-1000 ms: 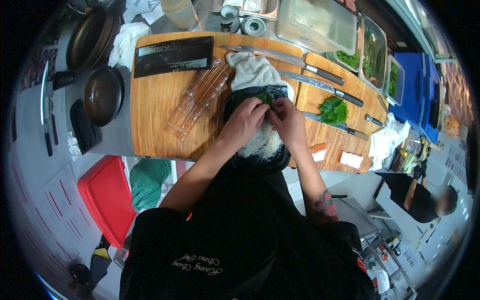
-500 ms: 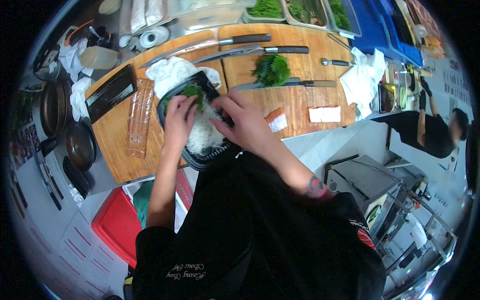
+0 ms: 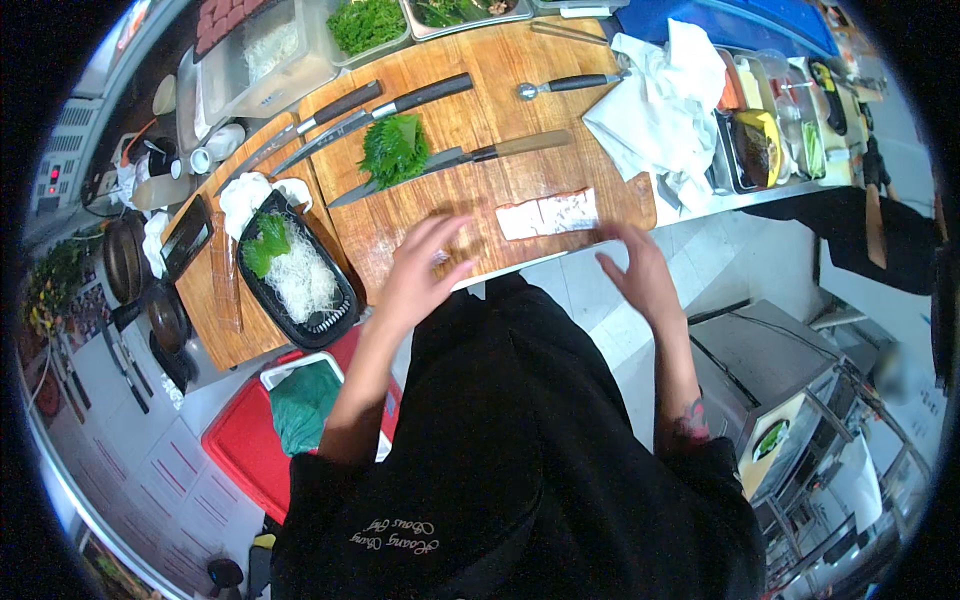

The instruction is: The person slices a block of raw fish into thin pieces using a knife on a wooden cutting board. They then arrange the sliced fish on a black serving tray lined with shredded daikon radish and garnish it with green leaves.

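My left hand hovers at the cutting board's front edge, thumb and fingers apart and slightly blurred; a bit of a small pale piece shows between them, mostly hidden. Over the right end of a salmon block, white side up, my right hand reaches with thumb and fingers apart. To the left stands a black plastic tray holding white shredded strands and a green leaf. A stack of jagged green leaves rests by the blade of a wooden-handled knife.
Two dark-handled knives lie farther back on the wooden board. A black-handled scoop and white cloths are at the right. Tubs of greens line the back. Another person's dark-clothed arm is at far right.
Both hands have left the black tray and moved right to the salmon, spreading apart. My view has shifted right, so the tray now appears farther left, with its leaf uncovered.
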Available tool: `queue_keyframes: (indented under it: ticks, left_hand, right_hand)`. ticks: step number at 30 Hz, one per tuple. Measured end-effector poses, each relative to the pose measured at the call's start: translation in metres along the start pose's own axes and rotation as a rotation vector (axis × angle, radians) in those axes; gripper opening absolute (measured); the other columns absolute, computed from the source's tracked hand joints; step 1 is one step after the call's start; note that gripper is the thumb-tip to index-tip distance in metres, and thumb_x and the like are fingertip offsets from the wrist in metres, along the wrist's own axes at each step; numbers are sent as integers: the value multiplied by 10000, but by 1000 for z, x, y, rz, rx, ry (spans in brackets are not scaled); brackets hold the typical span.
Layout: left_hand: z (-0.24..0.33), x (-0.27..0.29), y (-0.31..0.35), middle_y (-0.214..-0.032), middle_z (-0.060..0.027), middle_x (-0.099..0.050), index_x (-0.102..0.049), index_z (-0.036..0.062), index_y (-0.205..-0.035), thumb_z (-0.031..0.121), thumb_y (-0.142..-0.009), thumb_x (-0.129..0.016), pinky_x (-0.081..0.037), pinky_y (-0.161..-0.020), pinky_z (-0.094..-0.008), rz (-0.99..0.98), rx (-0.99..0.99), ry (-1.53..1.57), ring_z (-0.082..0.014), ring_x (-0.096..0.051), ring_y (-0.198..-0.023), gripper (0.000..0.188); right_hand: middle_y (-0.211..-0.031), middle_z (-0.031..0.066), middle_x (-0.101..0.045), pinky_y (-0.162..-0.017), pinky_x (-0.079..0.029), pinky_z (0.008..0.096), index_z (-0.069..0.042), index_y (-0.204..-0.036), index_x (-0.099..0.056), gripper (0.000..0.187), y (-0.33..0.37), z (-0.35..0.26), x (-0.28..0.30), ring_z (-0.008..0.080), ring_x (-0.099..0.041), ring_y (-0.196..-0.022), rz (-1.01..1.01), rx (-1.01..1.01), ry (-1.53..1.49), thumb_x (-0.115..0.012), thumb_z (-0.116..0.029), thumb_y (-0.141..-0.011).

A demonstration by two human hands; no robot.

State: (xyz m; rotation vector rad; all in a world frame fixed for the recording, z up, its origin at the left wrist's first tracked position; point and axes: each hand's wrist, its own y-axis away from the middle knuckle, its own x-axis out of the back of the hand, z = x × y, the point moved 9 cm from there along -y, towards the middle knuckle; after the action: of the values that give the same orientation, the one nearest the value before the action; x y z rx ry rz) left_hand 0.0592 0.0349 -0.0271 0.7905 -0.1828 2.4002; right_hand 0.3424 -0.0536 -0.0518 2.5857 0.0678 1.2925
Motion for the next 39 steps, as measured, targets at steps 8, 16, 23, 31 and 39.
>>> queue_keyframes:
  ticks: [8, 16, 23, 31, 39]
  left_hand:
    - [1, -98, -74, -1177, -115, -581, -621, 67, -1295, 228, -718, -860, -465, -1008, -421, -134, -216, -102, -328, -556, -1135, 645]
    - [32, -96, -80, -1273, -109, -530, -557, 92, -1381, 277, -709, -866, -432, -1049, -435, -91, -252, -224, -329, -517, -1199, 762]
    - [33, -131, -99, -1151, -111, -595, -631, 58, -1288, 284, -772, -822, -496, -968, -411, -183, -247, -212, -310, -583, -1101, 595]
    - [47, -127, -105, -1166, -115, -578, -607, 35, -1290, 230, -788, -803, -479, -992, -422, -60, -255, -229, -319, -564, -1111, 573]
    - [36, -146, -100, -1211, -120, -594, -575, 73, -1385, 240, -813, -788, -485, -996, -416, -227, -295, -223, -320, -568, -1136, 632]
  right_hand:
    - [-1247, 208, -581, -986, -477, 462, 5, -1303, -542, 656, -59, -12, -19, 397, -566, -1165, -1, 243, 14, -836, -126, -731]
    - [-1184, 200, -587, -967, -490, 455, 23, -1369, -508, 731, -41, -4, -1, 395, -581, -1122, 195, 174, -60, -843, -98, -730]
    - [-1115, 175, -610, -900, -515, 436, 12, -1297, -604, 567, -38, 11, -25, 367, -610, -1040, 143, 145, -201, -809, -89, -778]
    - [-1106, 151, -608, -889, -507, 419, -9, -1285, -628, 523, -30, 19, -19, 333, -599, -1007, 189, 169, -158, -796, -109, -799]
    - [-1173, 116, -593, -974, -431, 437, -43, -1298, -633, 569, -26, 20, -18, 316, -562, -1095, 259, 268, -86, -821, -200, -784]
